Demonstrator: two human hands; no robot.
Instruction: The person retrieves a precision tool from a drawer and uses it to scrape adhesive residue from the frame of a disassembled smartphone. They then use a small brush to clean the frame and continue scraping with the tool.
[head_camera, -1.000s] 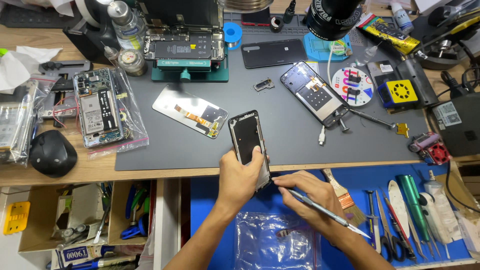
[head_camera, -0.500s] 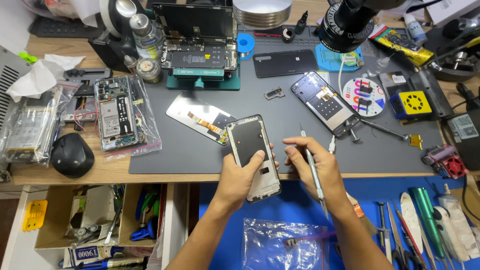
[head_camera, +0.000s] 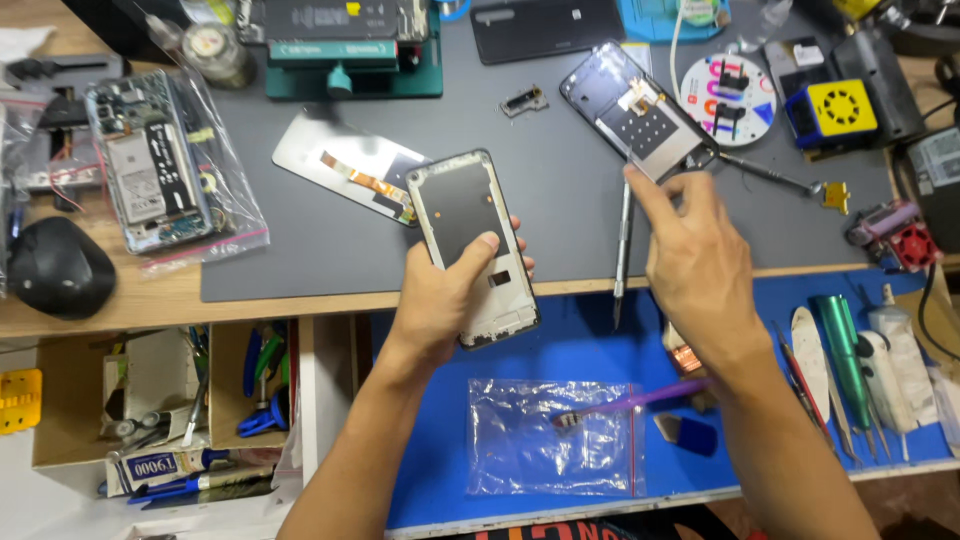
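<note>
While the left hand (head_camera: 440, 300) grips the phone frame (head_camera: 470, 245) from below, thumb pressed over the dark inner face and fingers (head_camera: 522, 262) curled round the far edge, the frame hangs tilted above the front lip of the bench (head_camera: 180, 290), half over the grey work mat (head_camera: 560, 200) and half over the blue mat (head_camera: 600, 350). Left fingers closed firmly on it.

Right hand (head_camera: 700, 265) is raised beside the frame, index finger pointing up, other fingers loosely bent around a slim metal tool (head_camera: 622, 250) held near vertical, tip down toward the blue mat. Grip looks light; how many fingers actually pinch the shaft cannot be told from behind the hand.

Handling note, as a judgement: the frame is thin and open in the middle, so support along both long edges suits it better than a squeeze across the centre; the tool tip should come in low along an edge, not stab at the face.

Tool and frame are near but apart, a clear gap between them. Just above the right hand lies a second opened phone (head_camera: 640, 110). A detached display panel (head_camera: 345, 165) with an orange flex lies behind the frame. A clear plastic bag (head_camera: 550, 435) sits below on the blue mat.
</note>
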